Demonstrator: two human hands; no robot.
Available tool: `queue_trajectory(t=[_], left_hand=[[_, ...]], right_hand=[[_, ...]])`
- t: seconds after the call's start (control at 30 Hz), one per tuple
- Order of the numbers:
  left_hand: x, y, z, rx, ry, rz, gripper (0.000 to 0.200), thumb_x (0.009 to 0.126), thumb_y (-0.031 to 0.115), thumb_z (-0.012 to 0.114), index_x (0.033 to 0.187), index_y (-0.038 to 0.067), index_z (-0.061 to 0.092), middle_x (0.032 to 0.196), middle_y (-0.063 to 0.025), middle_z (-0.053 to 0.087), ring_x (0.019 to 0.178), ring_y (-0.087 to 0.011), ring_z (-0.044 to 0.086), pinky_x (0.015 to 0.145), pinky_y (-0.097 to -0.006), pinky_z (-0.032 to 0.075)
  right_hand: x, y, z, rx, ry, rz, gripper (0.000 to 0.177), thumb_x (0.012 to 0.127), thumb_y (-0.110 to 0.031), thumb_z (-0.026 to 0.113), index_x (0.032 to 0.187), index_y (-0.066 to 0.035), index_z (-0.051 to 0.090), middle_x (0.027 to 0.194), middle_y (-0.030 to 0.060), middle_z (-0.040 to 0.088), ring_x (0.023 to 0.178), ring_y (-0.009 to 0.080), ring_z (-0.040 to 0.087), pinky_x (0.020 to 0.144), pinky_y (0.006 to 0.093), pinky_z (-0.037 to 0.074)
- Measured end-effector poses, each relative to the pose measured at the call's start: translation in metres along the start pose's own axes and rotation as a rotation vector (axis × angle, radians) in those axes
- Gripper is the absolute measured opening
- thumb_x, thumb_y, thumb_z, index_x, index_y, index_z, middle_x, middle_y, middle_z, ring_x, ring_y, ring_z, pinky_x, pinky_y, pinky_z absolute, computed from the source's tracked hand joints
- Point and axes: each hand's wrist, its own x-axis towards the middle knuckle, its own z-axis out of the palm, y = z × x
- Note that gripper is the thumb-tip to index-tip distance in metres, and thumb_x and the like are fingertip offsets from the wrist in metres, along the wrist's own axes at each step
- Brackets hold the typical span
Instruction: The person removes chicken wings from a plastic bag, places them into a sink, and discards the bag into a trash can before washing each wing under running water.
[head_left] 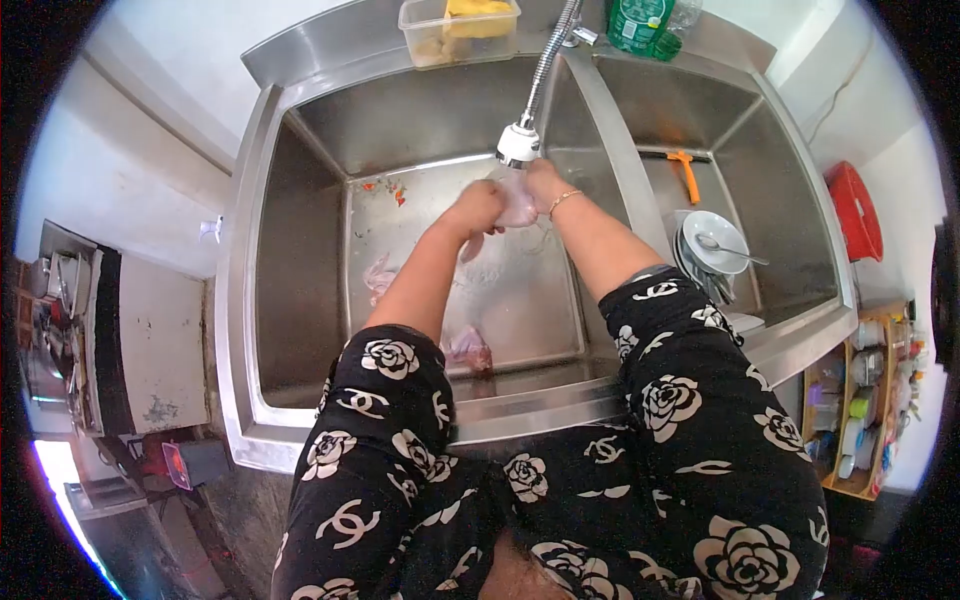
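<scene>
Under the white faucet head [519, 143], a pale pink piece of raw meat [517, 203] is held between my two hands over the large steel sink basin [530, 310]. My left hand [480, 208] grips its left side, fingers closed. On the right side, my right hand [544, 184] has its fingers closed on the same piece. Part of the meat hangs below my left hand. Another raw piece [379, 278] lies on the basin floor at the left, and one more [470, 350] near the front. Small orange-red scraps [399, 195] lie at the back left.
The right basin [760, 130] holds stacked bowls [714, 242] with a spoon and an orange-handled tool [686, 178]. A plastic container [459, 35] and a green package [638, 25] stand on the back ledge. A red basin [854, 212] is at the right.
</scene>
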Motion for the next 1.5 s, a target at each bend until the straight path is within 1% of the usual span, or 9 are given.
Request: queue_trajectory(t=[0.07, 0.13, 0.23, 0.47, 0.63, 0.8, 0.97, 1.17, 1.5], left_hand=[[0.01, -0.02, -0.01, -0.007, 0.147, -0.013, 0.034, 0.083, 0.029, 0.047, 0.082, -0.004, 0.055, 0.066, -0.0127, 0.057, 0.051, -0.021, 0.054, 0.049, -0.0321, 0.045], [0.004, -0.016, -0.017, 0.061, 0.288, -0.151, 0.033, 0.082, 0.029, 0.048, 0.079, -0.002, 0.056, 0.065, -0.0128, 0.055, 0.056, -0.0201, 0.055, 0.054, -0.0332, 0.045], [0.0, -0.018, -0.017, 0.15, 0.356, -0.135, 0.031, 0.081, 0.029, 0.05, 0.077, -0.001, 0.058, 0.065, -0.0119, 0.055, 0.06, -0.0189, 0.055, 0.058, -0.0334, 0.045], [-0.006, -0.01, -0.019, -0.341, -0.038, -0.163, 0.025, 0.079, 0.024, 0.055, 0.087, 0.001, 0.061, 0.076, -0.0095, 0.06, 0.066, -0.0188, 0.056, 0.053, -0.0287, 0.045], [-0.014, -0.002, -0.016, -0.593, -0.084, -0.206, 0.032, 0.083, 0.023, 0.053, 0.102, -0.002, 0.053, 0.083, -0.0086, 0.058, 0.066, -0.0177, 0.054, 0.053, -0.0315, 0.044], [0.004, -0.021, -0.017, -0.518, 0.222, -0.179, 0.034, 0.077, 0.009, 0.054, 0.107, -0.003, 0.044, 0.088, -0.0143, 0.055, 0.075, -0.0236, 0.057, 0.052, -0.0346, 0.048], [0.003, -0.024, -0.026, -0.919, 0.62, -0.076, 0.03, 0.075, 0.002, 0.053, 0.102, -0.002, 0.04, 0.087, -0.014, 0.054, 0.074, -0.0263, 0.059, 0.057, -0.0387, 0.05], [0.007, -0.033, -0.03, -0.967, 0.264, -0.102, 0.026, 0.082, 0.01, 0.052, 0.103, -0.002, 0.042, 0.091, -0.0168, 0.054, 0.075, -0.0281, 0.059, 0.06, -0.0409, 0.052], [0.018, -0.061, -0.041, -1.209, 0.603, -0.16, 0.023, 0.083, 0.001, 0.038, 0.105, -0.007, 0.042, 0.088, -0.0198, 0.052, 0.066, -0.0276, 0.058, 0.058, -0.0419, 0.056]], right_hand=[[-0.043, -0.029, 0.014, 0.081, 0.09, 0.048, 0.009, 0.077, -0.005, 0.054, 0.083, 0.001, 0.058, 0.08, 0.0145, 0.062, 0.066, 0.0231, 0.062, 0.052, 0.0372, 0.05], [0.006, 0.015, 0.011, -0.317, -0.299, -0.263, 0.01, 0.077, -0.007, 0.055, 0.083, 0.001, 0.058, 0.078, 0.0134, 0.061, 0.064, 0.0232, 0.061, 0.049, 0.0361, 0.049], [-0.021, -0.009, 0.02, -0.361, -0.233, -0.028, 0.013, 0.075, -0.01, 0.061, 0.081, 0.0, 0.058, 0.074, 0.0105, 0.061, 0.063, 0.0217, 0.06, 0.048, 0.0347, 0.048], [0.009, 0.009, 0.0, 0.039, 0.083, -0.264, 0.023, 0.068, -0.015, 0.068, 0.084, -0.002, 0.058, 0.071, 0.0086, 0.058, 0.064, 0.0203, 0.059, 0.05, 0.0358, 0.048], [-0.025, -0.014, 0.006, 0.249, -0.19, -0.055, 0.028, 0.071, -0.013, 0.067, 0.092, 0.0, 0.055, 0.084, 0.0115, 0.06, 0.071, 0.0214, 0.061, 0.055, 0.0379, 0.05], [-0.025, -0.015, 0.009, 0.315, -0.227, -0.177, 0.02, 0.077, -0.008, 0.061, 0.095, -0.002, 0.054, 0.086, 0.0123, 0.058, 0.075, 0.0247, 0.06, 0.064, 0.0419, 0.053], [-0.04, -0.03, 0.018, 0.059, -0.555, 0.354, 0.028, 0.077, -0.025, 0.062, 0.093, -0.005, 0.05, 0.084, 0.0105, 0.057, 0.075, 0.023, 0.058, 0.069, 0.0398, 0.049], [-0.021, -0.018, 0.01, 0.022, -0.249, 0.204, 0.033, 0.074, -0.033, 0.066, 0.091, -0.007, 0.054, 0.084, 0.0075, 0.057, 0.073, 0.0193, 0.057, 0.07, 0.0348, 0.046], [-0.043, -0.032, 0.013, -0.045, -0.458, 0.269, 0.021, 0.078, -0.03, 0.063, 0.081, -0.009, 0.058, 0.06, -0.0033, 0.044, 0.053, 0.0094, 0.039, 0.051, 0.0258, 0.034]])
